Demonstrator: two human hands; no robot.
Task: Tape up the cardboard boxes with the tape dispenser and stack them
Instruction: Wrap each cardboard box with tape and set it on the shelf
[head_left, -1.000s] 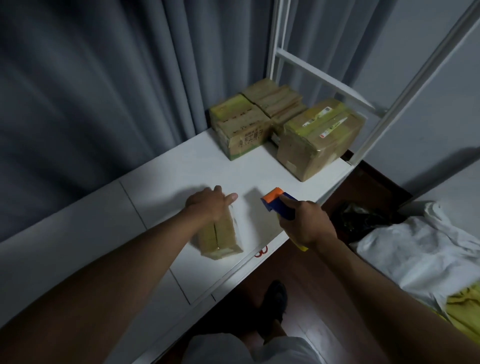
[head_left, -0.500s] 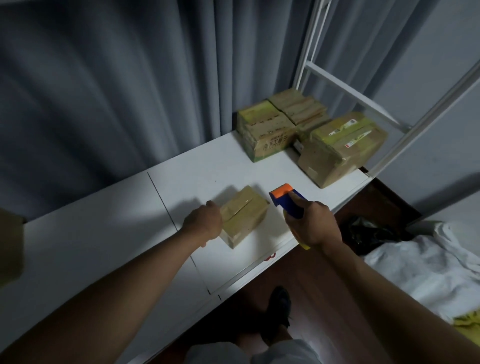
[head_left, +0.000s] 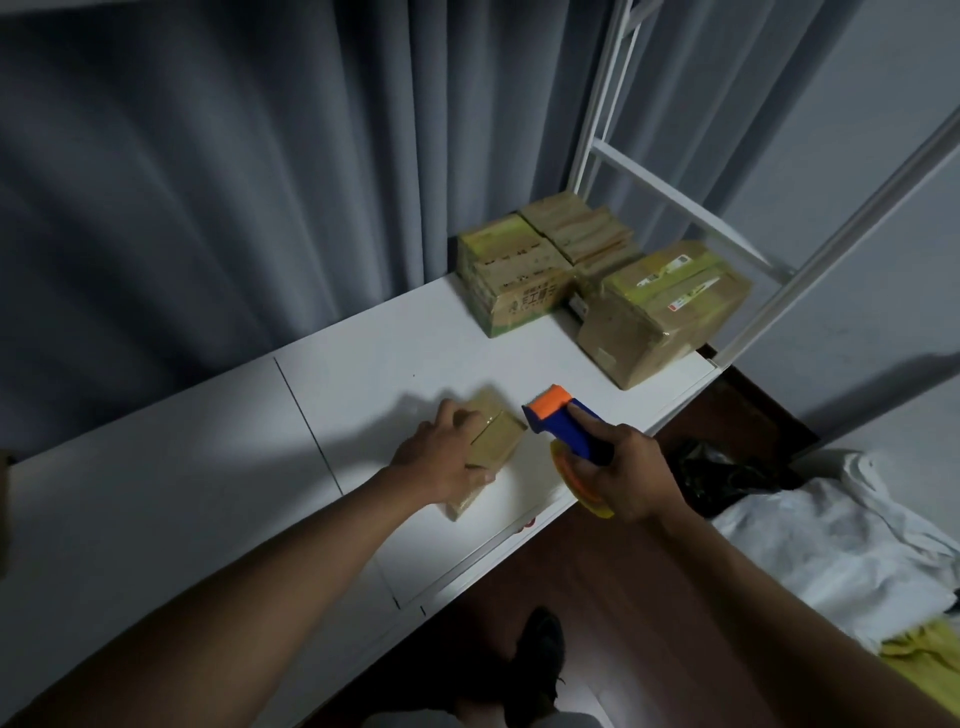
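Our left hand (head_left: 441, 462) clamps its fingers over the small cardboard box (head_left: 491, 441), steadying it; our right hand (head_left: 626, 475) grips the tape dispenser (head_left: 563, 426) just beside, ready to seal its seam.

Small box (head_left: 493, 441) on table (head_left: 208, 493) — dispenser (head_left: 566, 426) right; stack (head_left: 597, 280) behind.

A: dispenser colours?
B: tape dispenser (head_left: 566, 428) has a blue body, orange head, yellow-orange roll at the back.
A: boxes?
B: small box (head_left: 493, 441) is plain tan cardboard with a dark seam line down the top. Back boxes (head_left: 511, 275) are tan with yellow-green tape bands and dark print on the side. Right box (head_left: 660, 312) is tan, yellow-green on top, with white labels.
A: surfaces?
B: table (head_left: 208, 467) is white with thin dark joint lines and a small red mark on the front edge. Curtain (head_left: 234, 182) is grey-blue. Frame (head_left: 675, 202) is white. Floor (head_left: 623, 597) is dark reddish brown. Cloth (head_left: 831, 545) is white, with something yellow (head_left: 924, 660) beside it.
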